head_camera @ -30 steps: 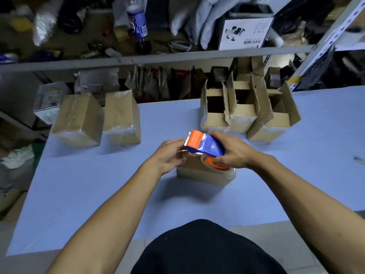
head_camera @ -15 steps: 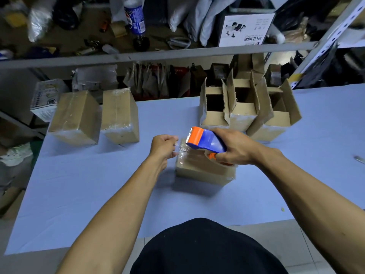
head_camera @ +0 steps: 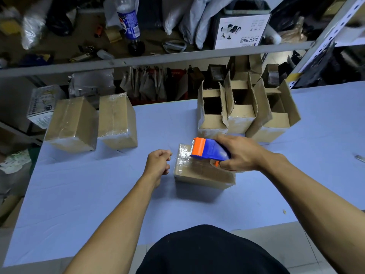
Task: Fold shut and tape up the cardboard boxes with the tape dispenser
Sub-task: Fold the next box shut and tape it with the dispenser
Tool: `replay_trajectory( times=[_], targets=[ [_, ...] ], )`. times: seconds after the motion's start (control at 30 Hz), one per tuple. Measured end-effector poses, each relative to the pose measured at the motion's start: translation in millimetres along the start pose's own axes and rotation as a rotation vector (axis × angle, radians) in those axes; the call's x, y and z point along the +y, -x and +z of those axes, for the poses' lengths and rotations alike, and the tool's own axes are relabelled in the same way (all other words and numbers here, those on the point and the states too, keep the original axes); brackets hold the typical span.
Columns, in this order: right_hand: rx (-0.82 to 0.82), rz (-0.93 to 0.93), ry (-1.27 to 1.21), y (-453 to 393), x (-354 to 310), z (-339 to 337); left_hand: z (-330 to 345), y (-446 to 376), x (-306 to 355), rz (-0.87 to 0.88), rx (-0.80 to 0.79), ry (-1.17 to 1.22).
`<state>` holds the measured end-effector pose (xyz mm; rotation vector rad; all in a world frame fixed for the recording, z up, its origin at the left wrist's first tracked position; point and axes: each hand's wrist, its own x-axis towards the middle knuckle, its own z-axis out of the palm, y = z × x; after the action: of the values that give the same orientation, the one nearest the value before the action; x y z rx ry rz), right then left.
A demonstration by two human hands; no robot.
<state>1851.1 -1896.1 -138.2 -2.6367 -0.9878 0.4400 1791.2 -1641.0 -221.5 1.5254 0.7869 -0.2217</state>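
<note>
Since a second ago, my left hand (head_camera: 158, 165) has come off the cardboard box (head_camera: 203, 171) and now rests just left of it on the table (head_camera: 98, 194), fingers curled into a loose, empty fist. My right hand (head_camera: 240, 153) stays clamped around the blue-and-orange tape dispenser (head_camera: 209, 150), whose orange nose has slid toward the box's far left corner, over a glossy strip of clear tape.

That box lies closed and flat at the table's centre, just ahead of me. Behind it, near the far edge, three open boxes (head_camera: 243, 109) stand in a tight row with their flaps upright; the right hand and the dispenser overlap the front of the leftmost one in my view, and I cannot tell whether they touch it. Well apart to the left, two sealed boxes (head_camera: 92, 121) sit side by side, shiny with tape. A cola bottle (head_camera: 129, 24) stands on the cluttered shelf (head_camera: 158, 58) beyond the table.
</note>
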Motion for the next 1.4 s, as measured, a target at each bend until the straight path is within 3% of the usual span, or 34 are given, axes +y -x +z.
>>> replay_trajectory(
  times=[0.2, 0.4, 0.6, 0.7, 0.8, 0.9, 0.97, 1.1, 1.4],
  targets=[
    [-0.052, -0.008, 0.071, -5.9, -1.1, 0.8, 10.8, -2.7, -22.2, -0.007, 0.027, -0.079],
    [-0.03, 0.003, 0.087, -10.5, -4.0, 1.5, 28.2, -9.9, -23.1, -0.005, 0.088, -0.013],
    [-0.017, 0.044, 0.122, -6.5, -4.3, 8.6, 34.9, -6.2, -25.1, -0.299, 0.105, 0.119],
    [-0.029, 0.068, 0.151, -5.3, -7.3, 8.4, 32.4, -10.4, -19.4, -0.144, 0.226, -0.081],
    [-0.036, 0.098, 0.173, -4.4, -11.7, 7.1, 25.8, 8.5, -4.9, 0.217, 0.278, -0.272],
    [-0.051, 0.127, 0.137, -3.5, -15.4, 5.9, 30.4, 25.2, -5.5, 0.599, 0.002, -0.541],
    [-0.061, 0.138, 0.132, -2.5, -17.6, 5.6, 32.5, 24.3, -16.4, 0.712, -0.193, -0.777],
    [-0.058, 0.15, 0.148, -1.5, -16.6, 7.0, 23.5, 10.6, -24.4, 0.787, -0.379, -1.076],
    [0.005, 0.133, 0.01, 37.9, 17.1, 3.8, 30.1, 6.8, -14.3, 0.74, -0.359, -1.258]
  ],
)
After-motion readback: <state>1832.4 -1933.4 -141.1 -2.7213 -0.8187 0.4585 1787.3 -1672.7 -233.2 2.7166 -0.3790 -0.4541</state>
